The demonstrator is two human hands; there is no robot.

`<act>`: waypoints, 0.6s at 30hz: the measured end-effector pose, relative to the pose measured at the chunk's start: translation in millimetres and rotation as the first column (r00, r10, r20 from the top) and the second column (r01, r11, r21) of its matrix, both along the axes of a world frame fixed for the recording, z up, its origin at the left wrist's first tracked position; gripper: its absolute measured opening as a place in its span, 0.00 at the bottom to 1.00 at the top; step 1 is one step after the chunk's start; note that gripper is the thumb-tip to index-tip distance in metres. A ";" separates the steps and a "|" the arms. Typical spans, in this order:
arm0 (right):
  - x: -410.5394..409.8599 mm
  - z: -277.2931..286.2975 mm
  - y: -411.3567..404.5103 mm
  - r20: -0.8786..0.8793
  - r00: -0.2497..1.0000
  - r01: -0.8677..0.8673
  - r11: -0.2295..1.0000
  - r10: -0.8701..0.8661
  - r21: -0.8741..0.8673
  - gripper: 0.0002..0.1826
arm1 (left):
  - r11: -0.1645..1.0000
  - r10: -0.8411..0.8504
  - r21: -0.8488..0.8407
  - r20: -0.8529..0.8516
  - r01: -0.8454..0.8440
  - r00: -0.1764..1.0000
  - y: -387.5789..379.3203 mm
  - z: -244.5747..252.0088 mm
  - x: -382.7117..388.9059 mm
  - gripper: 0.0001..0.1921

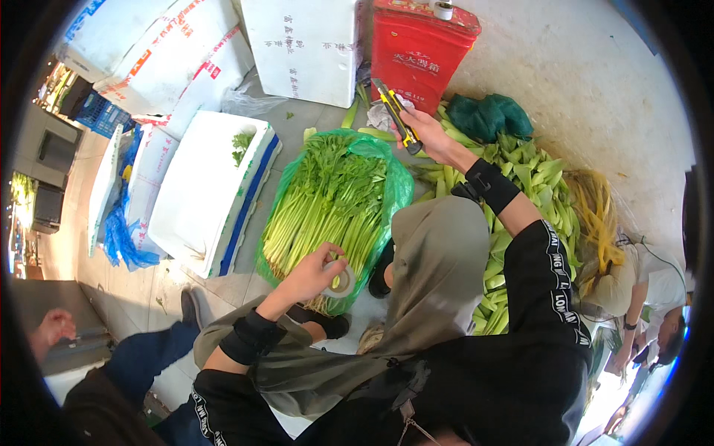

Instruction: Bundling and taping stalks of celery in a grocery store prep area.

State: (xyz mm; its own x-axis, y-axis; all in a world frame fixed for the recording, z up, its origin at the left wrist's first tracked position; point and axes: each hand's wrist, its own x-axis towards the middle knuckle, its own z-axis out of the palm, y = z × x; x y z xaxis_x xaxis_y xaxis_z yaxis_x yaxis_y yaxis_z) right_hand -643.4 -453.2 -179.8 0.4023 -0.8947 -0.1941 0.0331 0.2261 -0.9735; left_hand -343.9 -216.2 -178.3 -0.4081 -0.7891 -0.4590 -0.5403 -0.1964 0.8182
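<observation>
My right hand (428, 134) is raised in front of the red metal box, closed around a yellow and black snap-off utility knife (399, 117) whose tip points up and left. My left hand (312, 273) holds a roll of pale tape (343, 283) by its edge, above the root end of a big pile of leafy celery (323, 206). The celery lies on an opened green plastic bag (399, 187) on the floor between my feet, leaves away from me and roots towards me.
A white foam box (195, 184) with some leaves inside stands at left, near blue plastic film (125, 240). A red extinguisher box (421, 56) and stripped green leaves (535, 178) lie by the wall. Other people are close by at lower left and far right.
</observation>
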 end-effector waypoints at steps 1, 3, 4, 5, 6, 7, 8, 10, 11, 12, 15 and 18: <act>-0.6 -6.8 -5.3 -0.010 1.000 0.007 1.000 -0.007 0.003 0.15 | 0.998 0.050 0.031 -0.050 -0.048 0.998 -1.2 -7.3 1.4 0.18; -4.0 -17.1 -16.7 -0.077 0.996 -0.057 0.996 0.051 -0.071 0.14 | 0.994 0.093 0.065 -0.118 -0.086 0.989 -5.6 -13.6 1.1 0.18; -9.1 -14.5 -18.0 -0.171 0.983 -0.083 0.994 0.071 -0.068 0.13 | 0.993 0.078 0.099 -0.127 -0.066 0.989 -8.4 -9.5 0.4 0.18; -11.1 -13.7 -19.7 -0.191 0.980 -0.078 0.995 0.063 -0.070 0.13 | 0.990 0.063 0.130 -0.136 -0.045 0.989 -10.9 -7.3 -0.4 0.19; -12.3 -13.8 -22.2 -0.146 0.988 -0.053 0.994 0.039 -0.092 0.12 | 0.986 0.051 0.164 -0.138 -0.028 0.989 -12.7 -9.1 -1.4 0.19; 2.3 -7.7 -23.9 -0.082 0.996 -0.044 0.992 0.034 -0.115 0.11 | 0.986 0.062 0.159 -0.138 -0.040 0.988 -11.2 -7.0 2.9 0.19; 13.9 1.6 -28.5 -0.012 1.000 0.000 0.995 -0.001 -0.097 0.08 | 0.982 0.082 0.179 -0.148 -0.055 0.986 -9.8 -4.9 6.8 0.19; 13.2 14.8 -43.1 -0.037 0.999 0.032 0.991 -0.037 -0.132 0.08 | 0.977 0.080 0.209 -0.165 -0.044 0.983 -14.2 -2.9 5.7 0.19; 13.7 20.7 -54.0 -0.045 0.997 0.061 0.985 -0.069 -0.162 0.08 | 0.978 0.081 0.205 -0.173 -0.044 0.982 -15.4 -3.5 6.3 0.19; 8.5 26.7 -67.4 -0.028 0.999 0.037 0.978 -0.044 -0.207 0.08 | 0.982 0.070 0.183 -0.162 -0.039 0.984 -16.2 -4.4 5.5 0.19; 16.2 55.3 -98.5 0.052 0.973 0.230 0.969 -0.226 -0.088 0.11 | 0.989 0.053 0.143 -0.134 -0.033 0.990 -15.0 -10.6 5.0 0.19; 11.8 59.3 -131.0 -0.037 0.952 0.296 0.946 -0.303 -0.133 0.17 | 0.990 0.042 0.137 -0.155 -0.021 0.987 -13.5 -14.7 5.6 0.19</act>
